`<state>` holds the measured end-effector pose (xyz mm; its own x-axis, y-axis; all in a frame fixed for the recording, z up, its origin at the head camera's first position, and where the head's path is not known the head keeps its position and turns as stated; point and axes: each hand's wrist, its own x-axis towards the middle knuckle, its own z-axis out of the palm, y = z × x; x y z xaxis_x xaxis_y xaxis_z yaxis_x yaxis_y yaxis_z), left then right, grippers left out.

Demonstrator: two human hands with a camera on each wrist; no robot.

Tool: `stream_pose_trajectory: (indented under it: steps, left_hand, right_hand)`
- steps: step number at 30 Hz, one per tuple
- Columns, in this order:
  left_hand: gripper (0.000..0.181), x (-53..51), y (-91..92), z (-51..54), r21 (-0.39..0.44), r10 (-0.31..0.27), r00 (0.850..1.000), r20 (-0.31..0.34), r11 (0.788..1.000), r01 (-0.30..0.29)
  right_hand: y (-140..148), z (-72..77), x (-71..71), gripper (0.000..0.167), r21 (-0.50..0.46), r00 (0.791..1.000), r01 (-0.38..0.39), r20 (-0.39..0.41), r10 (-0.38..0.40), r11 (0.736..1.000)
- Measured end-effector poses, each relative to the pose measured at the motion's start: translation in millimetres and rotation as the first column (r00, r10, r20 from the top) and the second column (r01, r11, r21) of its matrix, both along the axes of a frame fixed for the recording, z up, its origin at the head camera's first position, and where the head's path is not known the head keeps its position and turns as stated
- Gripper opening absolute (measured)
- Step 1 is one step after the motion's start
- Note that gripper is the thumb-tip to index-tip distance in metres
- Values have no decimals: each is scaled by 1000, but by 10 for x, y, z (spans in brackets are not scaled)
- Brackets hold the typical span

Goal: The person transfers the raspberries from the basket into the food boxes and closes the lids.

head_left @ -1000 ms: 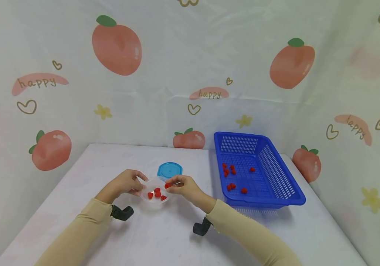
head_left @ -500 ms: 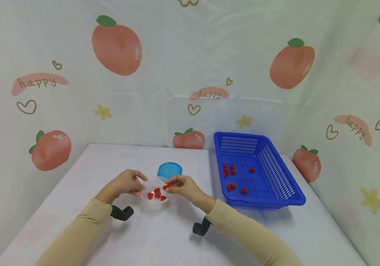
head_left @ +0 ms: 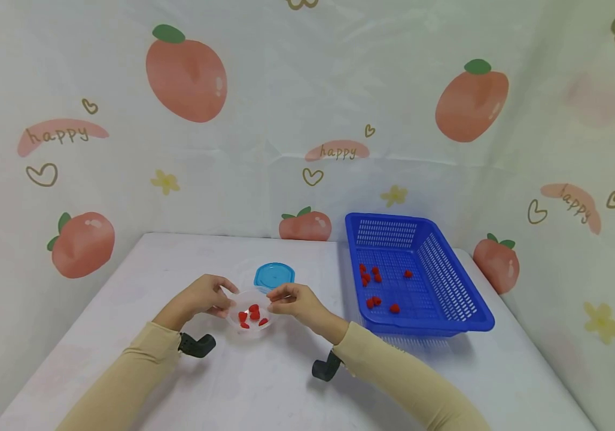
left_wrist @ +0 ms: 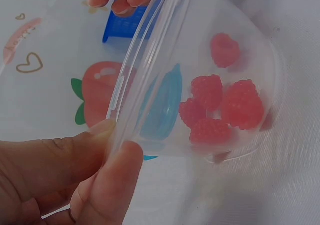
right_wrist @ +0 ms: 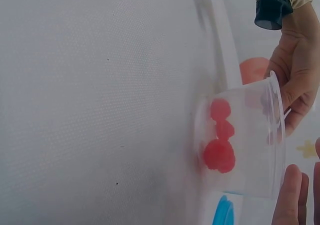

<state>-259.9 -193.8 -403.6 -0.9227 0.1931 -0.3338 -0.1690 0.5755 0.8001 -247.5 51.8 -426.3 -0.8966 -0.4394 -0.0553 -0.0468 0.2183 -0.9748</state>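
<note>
Currently, a round, clear plastic bowl point(right_wrist: 254, 140) of red raspberries point(left_wrist: 242, 105) is pinched by the left hand point(head_left: 206, 296), the right hand point(head_left: 298, 303) held loosely extended alongside.

Clear plastic bowl point(left_wrist: 200, 27) with five red raspberries point(left_wrist: 242, 105)
Open-topped, the bowl stands upright on the desk point(head_left: 280, 389), nearer its left edge than its right; four berries bunch together, one lying slightly apart.
</note>
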Motion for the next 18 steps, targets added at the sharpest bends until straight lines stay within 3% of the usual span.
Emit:
stream_pose_trajectory:
  steps: [18]
  left_hand:
    - [34,-7,-7,-16,-6,5,1000,0,1000,-5]
  right_hand:
    - [80,53,-14,38,-11,997,-63,46,64,998]
